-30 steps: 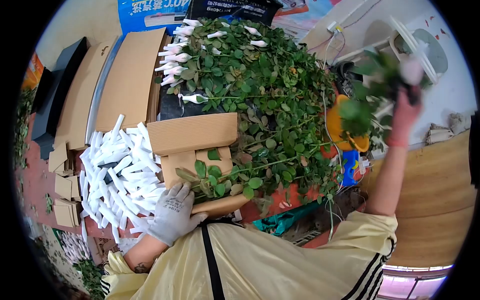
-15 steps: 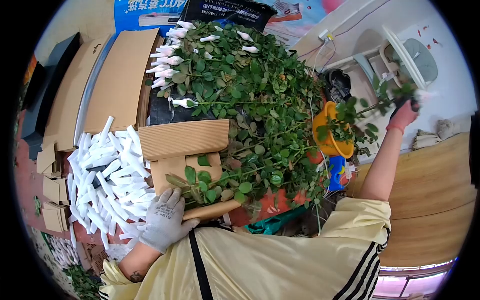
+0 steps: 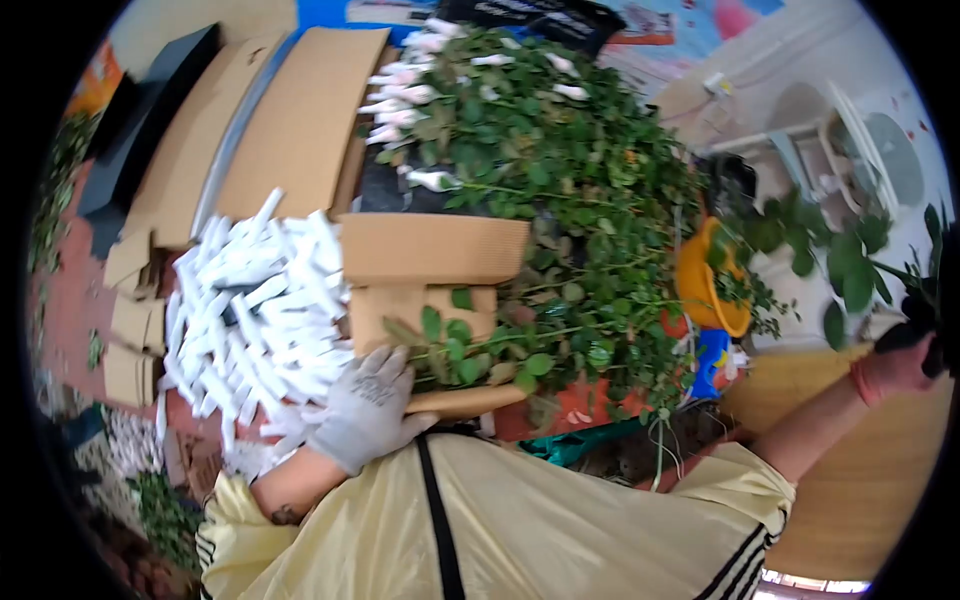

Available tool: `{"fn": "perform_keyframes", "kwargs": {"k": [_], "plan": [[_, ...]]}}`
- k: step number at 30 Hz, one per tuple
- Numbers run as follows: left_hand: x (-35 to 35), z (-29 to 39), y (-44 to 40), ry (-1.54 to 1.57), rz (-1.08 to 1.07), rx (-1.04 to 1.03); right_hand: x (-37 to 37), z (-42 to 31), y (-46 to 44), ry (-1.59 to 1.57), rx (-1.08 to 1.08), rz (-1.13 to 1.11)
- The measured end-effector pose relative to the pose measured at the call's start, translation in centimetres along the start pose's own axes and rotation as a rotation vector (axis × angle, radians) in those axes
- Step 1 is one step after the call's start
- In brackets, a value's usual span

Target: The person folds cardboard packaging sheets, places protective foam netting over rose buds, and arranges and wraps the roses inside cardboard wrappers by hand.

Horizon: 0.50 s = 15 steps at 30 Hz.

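Observation:
My left hand (image 3: 368,408), in a whitish glove, lies flat with its fingers stretched out at the front edge of the cardboard. Its fingertips are beside a leafy rose stem (image 3: 465,350) lying across the cardboard wrap (image 3: 375,318). At the far right edge of view, my right hand (image 3: 905,350), in a black and pink glove, is closed on another leafy rose stem (image 3: 855,265). Part of that hand is dark and cut off, and the flower head cannot be made out. A folded corrugated cardboard piece (image 3: 435,248) lies behind the left hand.
Many rose stems (image 3: 600,190) with white-sleeved heads (image 3: 400,95) cover the table. White foam sleeves (image 3: 260,310) are heaped at left, near tall cardboard sheets (image 3: 300,130). An orange bucket (image 3: 700,290) holds leaves, with a blue object (image 3: 712,362) below it.
My right hand has swung outward and down to the right edge with the rose stem. The view has shifted, while my left hand stays by the cardboard.

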<state>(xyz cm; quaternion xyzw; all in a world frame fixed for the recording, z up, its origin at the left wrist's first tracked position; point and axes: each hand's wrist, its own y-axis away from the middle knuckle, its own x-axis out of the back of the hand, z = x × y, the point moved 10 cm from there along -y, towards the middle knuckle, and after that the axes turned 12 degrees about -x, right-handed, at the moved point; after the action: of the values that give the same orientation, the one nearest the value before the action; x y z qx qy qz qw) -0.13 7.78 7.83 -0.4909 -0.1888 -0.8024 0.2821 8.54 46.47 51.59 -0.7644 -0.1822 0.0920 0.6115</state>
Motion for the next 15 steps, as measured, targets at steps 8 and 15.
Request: {"fn": "perform_keyframes", "kwargs": {"k": [8,15], "plan": [[-0.9,-0.3,0.2,-0.053,-0.098,0.032,-25.2,-14.2,29.8,0.419,0.372,-1.323],[0.4,-0.2,0.8,-0.108,0.049,0.051,-28.6,-10.5,49.4,0.193,0.414,-1.513]]}}
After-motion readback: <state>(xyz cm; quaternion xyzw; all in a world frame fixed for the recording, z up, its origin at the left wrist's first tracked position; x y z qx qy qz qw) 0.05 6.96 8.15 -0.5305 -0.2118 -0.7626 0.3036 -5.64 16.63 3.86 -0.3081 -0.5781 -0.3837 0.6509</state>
